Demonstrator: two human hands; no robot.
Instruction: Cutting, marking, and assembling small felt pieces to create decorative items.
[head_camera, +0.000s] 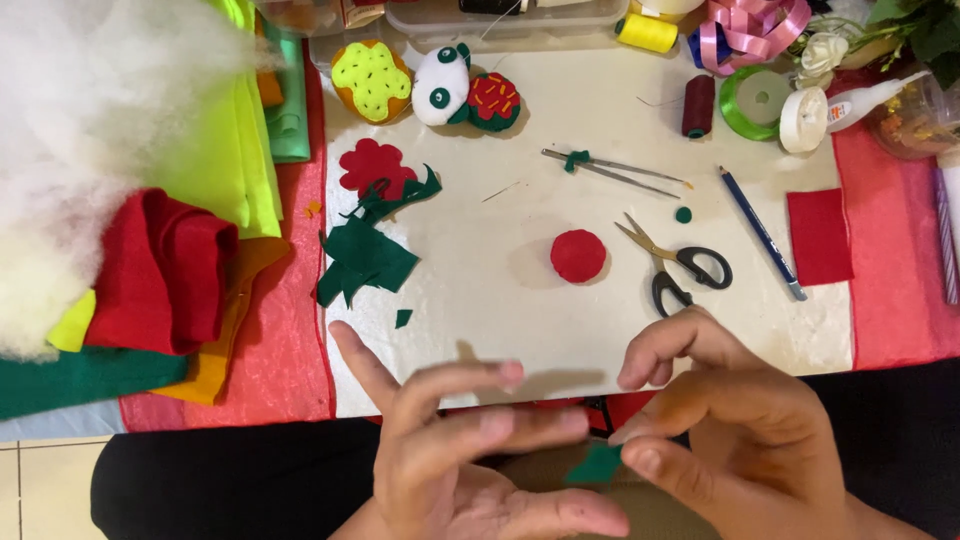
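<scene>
Over a white work mat (560, 320) on red cloth (285, 350), the right hand (740, 420) is pinching a green felt scrap (597, 465); the left hand (470, 450) is lying open, fingers spread. Scissors (680, 268) are resting nearby.

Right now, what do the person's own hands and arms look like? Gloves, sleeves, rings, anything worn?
Both are bare: the left hand and the right hand wear no gloves, and no rings or watch show. No sleeves are visible at the wrists. The fingers have short, unpainted nails. The forearms are cut off by the bottom edge of the frame.
</scene>
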